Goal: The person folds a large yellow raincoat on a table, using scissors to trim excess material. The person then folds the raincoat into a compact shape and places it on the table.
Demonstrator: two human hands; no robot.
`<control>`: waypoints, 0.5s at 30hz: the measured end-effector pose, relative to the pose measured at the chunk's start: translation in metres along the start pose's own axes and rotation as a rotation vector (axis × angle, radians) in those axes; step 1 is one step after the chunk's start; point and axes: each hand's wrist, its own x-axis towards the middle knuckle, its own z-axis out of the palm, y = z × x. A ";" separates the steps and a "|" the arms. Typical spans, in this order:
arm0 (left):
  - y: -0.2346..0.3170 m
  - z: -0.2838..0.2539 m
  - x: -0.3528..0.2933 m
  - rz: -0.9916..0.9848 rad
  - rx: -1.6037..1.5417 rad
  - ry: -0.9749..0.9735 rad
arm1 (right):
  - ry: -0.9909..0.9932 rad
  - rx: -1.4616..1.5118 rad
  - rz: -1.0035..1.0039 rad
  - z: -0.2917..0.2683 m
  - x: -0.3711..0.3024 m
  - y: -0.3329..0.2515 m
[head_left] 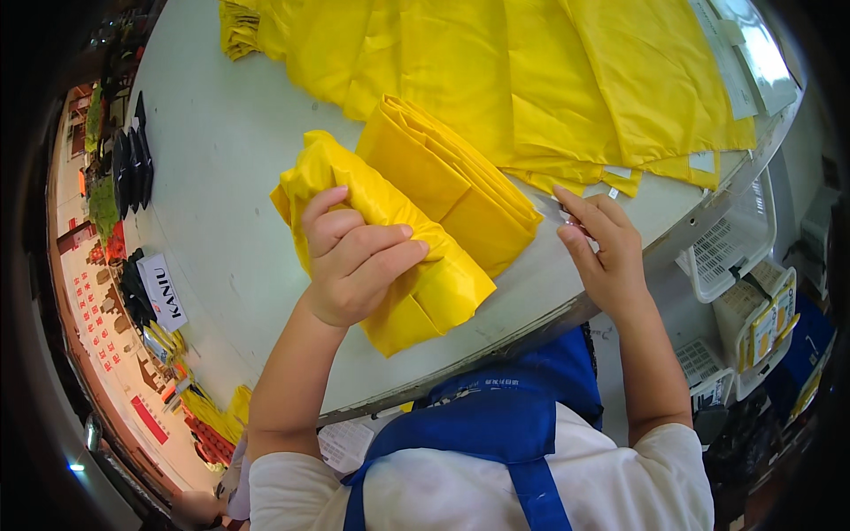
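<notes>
My left hand (354, 261) is closed over a rolled bundle of yellow fabric (452, 274), with the thumb and fingers pressing on its upper side. The bundle rests on a flatter folded stack of yellow fabric (452, 177), whose layered edge shows on the far side. To the right of that stack, my right hand (606, 243) pinches a small silvery tool with a reddish part (565, 217). Its fingers hide most of the tool, so I cannot tell its exact kind. The tip points toward the folded stack's right corner.
Across the back of the white table (221, 177) spreads a large layered pile of yellow fabric pieces (531, 80). Clear plastic sheets (753, 62) lie at the far right. White baskets (730, 239) stand beyond the table's right edge. Black folded items (133, 168) and a white sign (162, 292) sit at the left edge.
</notes>
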 end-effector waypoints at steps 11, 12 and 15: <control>-0.001 0.008 0.026 -0.028 -0.184 -0.161 | -0.027 -0.323 -0.301 0.008 0.070 -0.001; 0.001 0.008 0.039 -0.049 -0.241 -0.296 | -0.031 -0.225 -0.202 0.008 0.071 -0.002; -0.007 0.020 0.053 -0.099 -0.287 -0.523 | 0.033 -0.038 -0.005 0.013 0.061 -0.005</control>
